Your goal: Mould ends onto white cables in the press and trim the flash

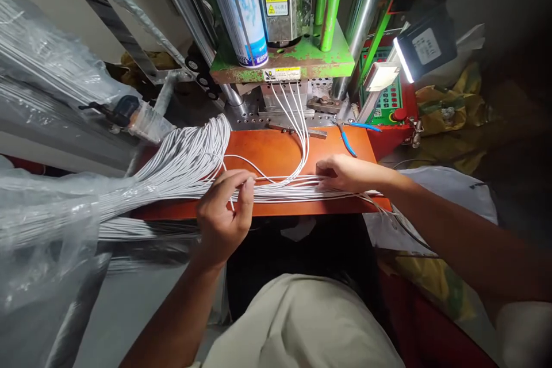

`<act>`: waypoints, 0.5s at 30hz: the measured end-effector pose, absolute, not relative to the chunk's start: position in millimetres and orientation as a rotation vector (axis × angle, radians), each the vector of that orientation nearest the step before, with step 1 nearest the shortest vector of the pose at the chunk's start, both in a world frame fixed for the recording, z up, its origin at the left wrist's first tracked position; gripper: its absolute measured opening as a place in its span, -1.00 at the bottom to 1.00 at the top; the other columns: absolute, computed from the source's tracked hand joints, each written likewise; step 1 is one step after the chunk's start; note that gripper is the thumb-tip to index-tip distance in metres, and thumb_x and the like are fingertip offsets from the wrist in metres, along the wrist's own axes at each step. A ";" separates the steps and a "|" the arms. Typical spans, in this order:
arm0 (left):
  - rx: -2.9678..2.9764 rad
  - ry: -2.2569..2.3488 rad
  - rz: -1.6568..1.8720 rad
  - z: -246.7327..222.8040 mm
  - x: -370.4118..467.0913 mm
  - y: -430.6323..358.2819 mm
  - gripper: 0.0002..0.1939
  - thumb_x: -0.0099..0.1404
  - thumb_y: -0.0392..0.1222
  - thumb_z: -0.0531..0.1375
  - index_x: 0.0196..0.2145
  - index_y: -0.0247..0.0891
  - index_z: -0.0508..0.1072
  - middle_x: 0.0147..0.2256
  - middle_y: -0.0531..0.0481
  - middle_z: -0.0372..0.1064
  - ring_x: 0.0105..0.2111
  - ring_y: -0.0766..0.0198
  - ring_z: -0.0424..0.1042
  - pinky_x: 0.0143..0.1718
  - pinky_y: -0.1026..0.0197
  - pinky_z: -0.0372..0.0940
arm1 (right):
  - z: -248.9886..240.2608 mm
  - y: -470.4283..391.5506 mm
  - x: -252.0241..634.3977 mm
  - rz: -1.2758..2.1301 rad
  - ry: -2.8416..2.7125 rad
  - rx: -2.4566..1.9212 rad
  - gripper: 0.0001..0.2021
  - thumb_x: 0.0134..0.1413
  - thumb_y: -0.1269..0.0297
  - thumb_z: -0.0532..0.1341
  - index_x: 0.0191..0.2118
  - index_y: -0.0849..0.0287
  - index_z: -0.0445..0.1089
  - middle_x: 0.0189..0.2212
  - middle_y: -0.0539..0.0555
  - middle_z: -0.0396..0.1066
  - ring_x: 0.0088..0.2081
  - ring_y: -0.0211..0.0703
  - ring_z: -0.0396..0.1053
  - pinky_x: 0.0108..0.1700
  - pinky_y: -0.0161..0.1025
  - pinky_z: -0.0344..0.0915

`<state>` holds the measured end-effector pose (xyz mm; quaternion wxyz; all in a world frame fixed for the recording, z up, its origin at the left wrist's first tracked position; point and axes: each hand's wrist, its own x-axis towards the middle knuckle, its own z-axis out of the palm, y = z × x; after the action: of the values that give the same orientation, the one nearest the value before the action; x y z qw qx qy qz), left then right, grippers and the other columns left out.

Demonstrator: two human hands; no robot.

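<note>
A long bundle of thin white cables (284,192) lies across an orange board (267,146). My left hand (226,213) is closed over the bundle's left part, thumb and forefinger pinched at the end of a white cable. Further right, my right hand (351,173) curls its fingers around white cables at the board's right side; its fingertips are partly hidden. Several white cables (297,118) run from the metal mould (282,98) under the green press plate (284,63), bending down into the bundle between my hands.
Blue-handled pliers (347,141) lie at the board's back right. A metal bar (317,133) rests near the mould. A blue spray can (248,17) stands on the press plate. Plastic-wrapped cables (52,201) extend left. A lamp (405,60) and a green control panel (390,100) are right.
</note>
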<state>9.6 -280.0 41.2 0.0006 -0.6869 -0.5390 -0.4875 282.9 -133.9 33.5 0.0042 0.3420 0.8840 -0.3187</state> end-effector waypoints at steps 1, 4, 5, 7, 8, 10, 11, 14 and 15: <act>-2.188 -1.665 -1.522 46.1 13.1 -273.5 -0.87 0.47 -0.34 0.18 -0.13 -0.27 0.55 -0.21 -0.10 0.57 -0.18 0.16 0.57 -0.04 0.11 0.46 | 33.7 -134.6 282.3 -0.977 2.767 1.060 -0.94 0.20 0.37 0.32 -0.32 0.19 0.47 -0.44 -0.06 0.42 -0.43 -0.30 0.24 -0.37 -0.32 0.02; -2.299 -1.589 -1.447 57.0 27.2 -254.4 -0.85 0.51 -0.29 0.15 -0.15 -0.27 0.54 -0.21 -0.10 0.57 -0.18 0.18 0.57 -0.04 0.14 0.46 | 34.1 -136.7 278.8 -0.925 2.774 1.005 -0.90 0.19 0.47 0.28 -0.35 0.19 0.46 -0.42 -0.05 0.43 -0.42 -0.30 0.24 -0.35 -0.31 0.03; -2.340 -1.554 -1.405 59.4 33.2 -247.8 -0.84 0.52 -0.28 0.13 -0.13 -0.27 0.54 -0.19 -0.12 0.58 -0.15 0.16 0.57 -0.02 0.12 0.47 | 35.6 -137.3 277.5 -0.925 2.785 1.007 -0.89 0.20 0.49 0.26 -0.35 0.21 0.46 -0.42 -0.05 0.43 -0.42 -0.31 0.24 -0.34 -0.32 0.04; -2.435 -1.450 -1.309 62.6 46.7 -233.9 -0.80 0.52 -0.26 0.12 -0.02 -0.29 0.52 -0.07 -0.18 0.57 -0.02 0.09 0.56 0.09 0.04 0.45 | 43.5 -138.9 275.7 -1.002 2.809 1.083 -0.88 0.26 0.47 0.21 -0.31 0.24 0.46 -0.43 -0.04 0.44 -0.42 -0.33 0.25 -0.33 -0.33 0.07; -2.491 -1.379 -1.261 63.7 53.8 -226.8 -0.75 0.53 -0.25 0.12 0.07 -0.32 0.49 0.01 -0.23 0.55 0.07 0.05 0.53 0.16 -0.01 0.42 | 50.2 -140.2 275.3 -1.078 2.817 1.138 -0.86 0.31 0.44 0.17 -0.28 0.25 0.47 -0.43 -0.04 0.44 -0.44 -0.34 0.27 -0.33 -0.35 0.09; -2.619 -1.245 -1.182 65.5 67.2 -213.2 -0.59 0.53 -0.22 0.13 0.26 -0.38 0.36 0.20 -0.33 0.43 0.24 -0.04 0.41 0.29 -0.10 0.31 | 67.9 -143.9 275.7 -1.204 2.857 1.220 -0.80 0.38 0.37 0.11 -0.23 0.28 0.46 -0.45 -0.04 0.45 -0.47 -0.36 0.31 -0.35 -0.37 0.12; -2.687 -1.198 -1.164 66.4 72.9 -207.3 -0.51 0.54 -0.20 0.13 0.34 -0.41 0.27 0.27 -0.38 0.36 0.31 -0.08 0.33 0.33 -0.13 0.27 | 77.8 -145.8 276.3 -1.198 2.901 1.227 -0.81 0.37 0.37 0.12 -0.23 0.29 0.46 -0.45 -0.03 0.45 -0.48 -0.36 0.32 -0.36 -0.37 0.12; -2.863 -1.206 -1.180 69.4 83.8 -195.0 -0.36 0.55 -0.12 0.13 0.45 -0.40 0.08 0.37 -0.45 0.20 0.37 -0.15 0.25 0.33 -0.17 0.28 | 104.3 -148.7 279.4 -0.941 3.036 1.187 -0.90 0.22 0.46 0.24 -0.33 0.27 0.47 -0.49 -0.02 0.44 -0.50 -0.34 0.30 -0.38 -0.34 0.11; -2.919 -1.243 -1.192 70.2 85.2 -192.7 -0.35 0.55 -0.11 0.13 0.46 -0.37 0.07 0.37 -0.44 0.21 0.34 -0.16 0.30 0.30 -0.16 0.32 | 110.5 -148.2 280.7 -0.888 3.023 1.184 -0.89 0.20 0.47 0.25 -0.37 0.26 0.47 -0.51 -0.02 0.44 -0.50 -0.34 0.29 -0.38 -0.33 0.10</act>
<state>85.2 -192.7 70.2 -0.1234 -0.8546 -0.3640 -0.3492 280.7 -148.2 110.5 -0.1121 0.3496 0.8925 -0.2621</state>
